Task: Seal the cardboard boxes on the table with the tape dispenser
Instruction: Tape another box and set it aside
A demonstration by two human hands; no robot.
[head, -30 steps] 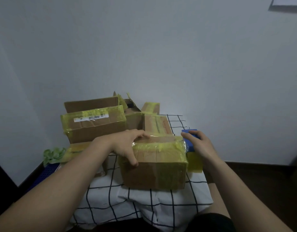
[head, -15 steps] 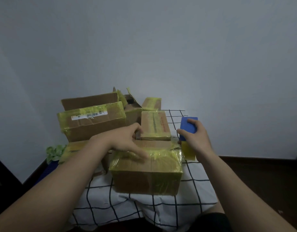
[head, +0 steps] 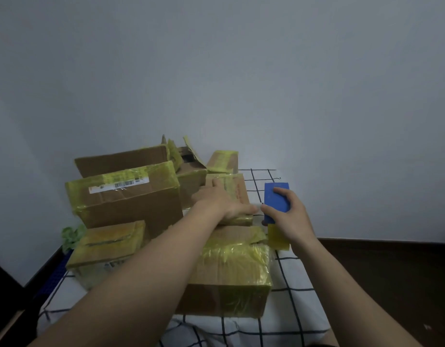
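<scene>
Tape dispenser [head: 273,204] inside right grip [head: 292,217]

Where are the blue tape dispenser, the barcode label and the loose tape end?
Blue tape dispenser [head: 272,199]: head view, bare blue face.
Barcode label [head: 124,184]: head view, printed bars.
Loose tape end [head: 279,237]: head view, its middle.

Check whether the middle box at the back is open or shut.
Open: the back box has flaps standing up, and its dark inside shows between them.
</scene>
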